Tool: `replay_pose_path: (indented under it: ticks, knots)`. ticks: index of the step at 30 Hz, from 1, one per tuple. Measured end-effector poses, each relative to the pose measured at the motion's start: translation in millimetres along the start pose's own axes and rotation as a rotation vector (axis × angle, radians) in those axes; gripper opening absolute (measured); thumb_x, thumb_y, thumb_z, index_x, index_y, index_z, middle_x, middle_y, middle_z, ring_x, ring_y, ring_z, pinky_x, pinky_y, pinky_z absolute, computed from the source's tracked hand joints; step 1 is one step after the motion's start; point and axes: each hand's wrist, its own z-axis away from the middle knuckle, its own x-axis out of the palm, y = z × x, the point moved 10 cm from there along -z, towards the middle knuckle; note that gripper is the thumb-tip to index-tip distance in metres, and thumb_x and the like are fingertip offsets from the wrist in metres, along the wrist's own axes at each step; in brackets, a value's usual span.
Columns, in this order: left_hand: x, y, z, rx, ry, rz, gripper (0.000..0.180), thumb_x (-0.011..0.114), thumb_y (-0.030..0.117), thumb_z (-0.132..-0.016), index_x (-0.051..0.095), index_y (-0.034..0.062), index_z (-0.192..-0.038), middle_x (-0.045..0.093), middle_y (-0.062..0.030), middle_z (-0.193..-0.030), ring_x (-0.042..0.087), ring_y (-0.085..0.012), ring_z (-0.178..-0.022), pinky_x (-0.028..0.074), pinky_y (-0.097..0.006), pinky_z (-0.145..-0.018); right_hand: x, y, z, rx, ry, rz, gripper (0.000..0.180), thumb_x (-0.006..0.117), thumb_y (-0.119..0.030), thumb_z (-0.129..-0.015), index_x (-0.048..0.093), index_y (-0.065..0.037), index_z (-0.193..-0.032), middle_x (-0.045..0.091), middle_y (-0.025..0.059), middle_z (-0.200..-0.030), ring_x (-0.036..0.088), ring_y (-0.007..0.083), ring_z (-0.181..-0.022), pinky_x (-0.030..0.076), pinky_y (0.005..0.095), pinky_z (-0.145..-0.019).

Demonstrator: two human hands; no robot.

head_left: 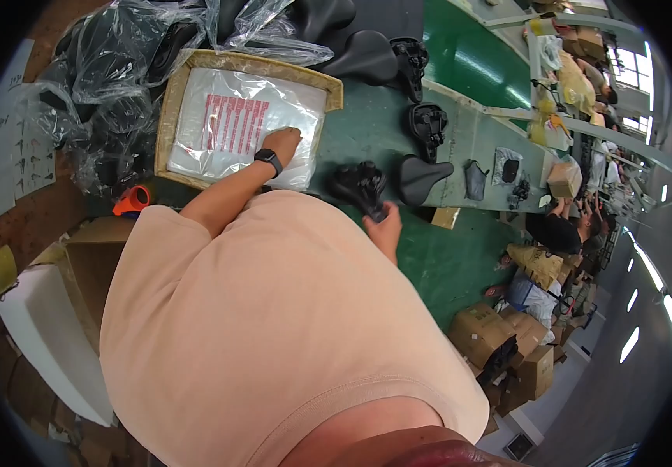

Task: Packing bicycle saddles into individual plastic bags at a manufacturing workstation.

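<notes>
A stack of clear plastic bags with red print (236,124) lies in a shallow cardboard tray (166,128). On the right part of that stack rests my left hand (281,145), wearing a dark watch, its fingers curled together at the top bag. My right hand (385,231) grips the narrow nose of a black bicycle saddle (358,185), whose underside with its rails faces up. To the right of it, a second black saddle (422,179) lies top up on the green bench.
Plastic-wrapped saddles (118,70) crowd the far left. More black saddles (428,128) run along the bench. An orange tape dispenser (132,201) sits by my left elbow, above an open carton (94,265). Cartons (480,331) stand on the floor to the right; co-workers (558,229) work farther along.
</notes>
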Motion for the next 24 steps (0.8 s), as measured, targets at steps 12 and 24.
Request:
replay_pose_path:
  ticks: [12,24]
  knots:
    - [5.4,-84.6,58.0,-0.309,0.094,0.782,0.026,0.052,0.019,-0.110,0.070,-0.0004,-0.111,0.077,-0.0188,-0.100,0.075,-0.0339,-0.090,0.058,-0.044,-0.086,142.6,-78.9,51.4,0.556,-0.490,-1.291,0.032,0.080,-0.019,-0.101,0.058,-0.009,-0.123,0.072,0.0121,-0.097,0.072,0.0252,-0.072,0.064,0.0411,-0.060]
    - [-241.9,104.0,170.4,0.408,0.650,0.379,0.020,0.058,0.017,-0.110,0.067,-0.0004,-0.112,0.069,-0.0184,-0.125,0.063,-0.0378,-0.123,0.047,-0.045,-0.111,146.7,-203.5,7.6,-0.101,-0.612,-0.199,0.098,0.085,-0.016,-0.087,0.030,-0.004,-0.167,0.073,0.0246,-0.107,0.075,0.0323,-0.081,0.061,0.0431,-0.070]
